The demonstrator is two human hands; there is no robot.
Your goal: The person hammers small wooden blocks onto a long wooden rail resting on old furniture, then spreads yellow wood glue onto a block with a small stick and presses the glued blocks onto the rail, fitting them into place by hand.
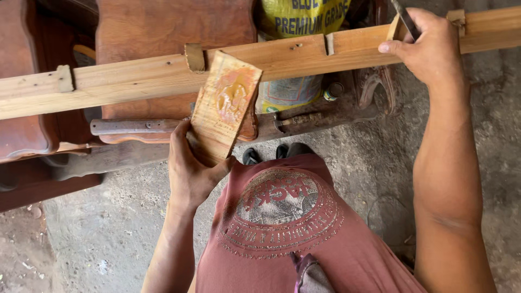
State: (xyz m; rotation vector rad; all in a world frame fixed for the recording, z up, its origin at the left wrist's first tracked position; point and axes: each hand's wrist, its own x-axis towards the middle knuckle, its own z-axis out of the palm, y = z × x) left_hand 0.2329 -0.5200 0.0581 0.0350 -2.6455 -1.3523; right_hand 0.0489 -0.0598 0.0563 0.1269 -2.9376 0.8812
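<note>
Over the concrete floor (97,233) our left hand (191,168) is clamped on a glue-smeared wood block (225,106) leaning vs the long notched rail (135,81), while right hand (429,49) grips a thin dark tool (404,19) w/ fingers closed atop the rail.

You are working in soft, even daylight that is falling from above and slightly from the right. The long wooden rail (304,54) is catching the brightest light, while the floor (97,233) under it is lying in dull shade. Nothing is glaring. Your forearms and the picture's edges are stretching from wide-angle distortion, and focus is holding sharp throughout.
</note>
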